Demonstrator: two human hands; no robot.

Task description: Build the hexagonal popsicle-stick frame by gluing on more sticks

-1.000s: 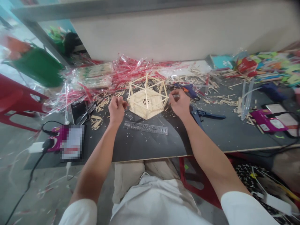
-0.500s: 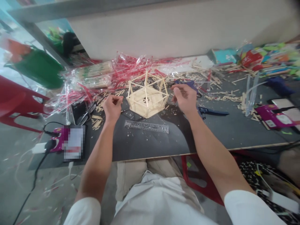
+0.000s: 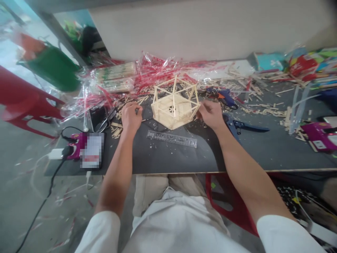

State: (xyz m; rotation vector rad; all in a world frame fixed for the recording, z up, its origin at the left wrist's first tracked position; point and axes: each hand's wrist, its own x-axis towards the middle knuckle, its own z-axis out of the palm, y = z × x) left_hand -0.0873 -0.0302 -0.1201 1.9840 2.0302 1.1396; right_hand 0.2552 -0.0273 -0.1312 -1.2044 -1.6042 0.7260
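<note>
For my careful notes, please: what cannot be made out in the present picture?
All in the head view:
Left hand: anything within, hidden by its fingers.
Right hand: contact with the frame, too blurred.
Phone: screen text, pixelated.
Cutter: one handle's end, behind the right forearm.
Right purple box: far end, cut off by picture edge.

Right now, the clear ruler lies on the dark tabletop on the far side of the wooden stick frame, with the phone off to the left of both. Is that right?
Not quite: the head view shows the clear ruler on the near side of the wooden stick frame. It does lie on the dark tabletop, with the phone off to the left of both.
</note>
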